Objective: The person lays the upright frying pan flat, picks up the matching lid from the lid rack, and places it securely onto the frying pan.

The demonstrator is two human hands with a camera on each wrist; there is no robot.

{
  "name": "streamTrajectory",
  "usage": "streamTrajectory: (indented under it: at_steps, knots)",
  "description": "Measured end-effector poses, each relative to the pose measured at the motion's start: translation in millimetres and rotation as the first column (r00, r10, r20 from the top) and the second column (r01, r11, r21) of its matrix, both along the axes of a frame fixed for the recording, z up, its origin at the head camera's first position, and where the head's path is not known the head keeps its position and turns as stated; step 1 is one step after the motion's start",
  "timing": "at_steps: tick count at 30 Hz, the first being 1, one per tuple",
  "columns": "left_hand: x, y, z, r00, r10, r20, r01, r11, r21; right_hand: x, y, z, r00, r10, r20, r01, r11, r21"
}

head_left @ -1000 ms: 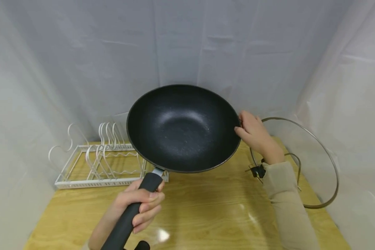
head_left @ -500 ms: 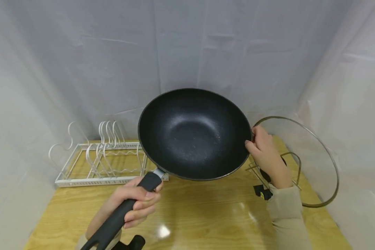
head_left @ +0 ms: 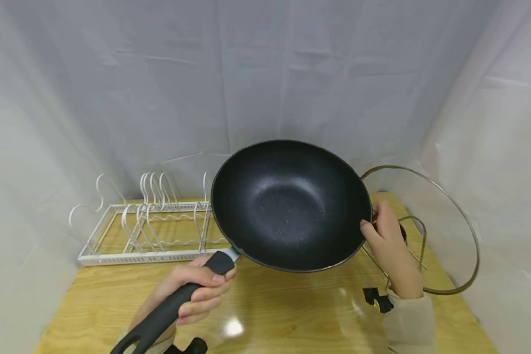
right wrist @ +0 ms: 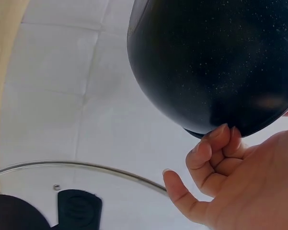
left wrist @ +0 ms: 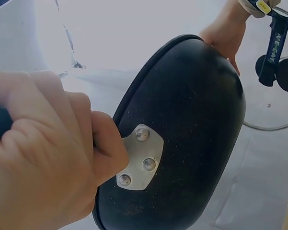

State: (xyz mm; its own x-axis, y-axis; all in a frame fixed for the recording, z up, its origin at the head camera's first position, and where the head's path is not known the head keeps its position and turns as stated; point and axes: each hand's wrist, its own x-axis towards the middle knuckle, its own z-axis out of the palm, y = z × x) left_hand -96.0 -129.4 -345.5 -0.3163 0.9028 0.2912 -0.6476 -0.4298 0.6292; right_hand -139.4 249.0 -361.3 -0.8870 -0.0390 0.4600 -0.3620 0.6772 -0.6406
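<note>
A black wok hangs above the table, tilted with its dark inner side facing me. My left hand grips its long black handle, fingers curled round it just behind the metal neck. At the opposite side, my right hand pinches the rim, thumb at the edge and fingertips underneath. The right wrist view shows the curled fingers against the speckled outer wall. In the left wrist view, a riveted metal plate joins the handle to the wok.
A white wire dish rack stands at the back left of the wooden table. On the right, a glass lid with a metal rim leans upright in a wire stand. Pale sheets enclose the table at the back and sides.
The wok has shifted right and somewhat lower, both hands moving with it and keeping their holds. More of the dish rack's right end shows now.
</note>
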Motion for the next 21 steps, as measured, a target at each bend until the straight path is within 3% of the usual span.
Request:
streamTrajectory:
  at_steps: [7, 21]
  knots:
    - [-4.2, 1.7, -11.3, 0.998, -0.055, 0.002, 0.055, 0.998, 0.004, 13.6, 1.3, -15.5, 0.999, -0.047, 0.018, 0.047, 0.999, -0.004]
    - [-7.3, -1.8, -40.2, 0.993, -0.083, 0.082, 0.086, 0.996, -0.033, 33.7, -4.7, -46.8, 0.994, -0.107, 0.004, 0.107, 0.990, -0.089]
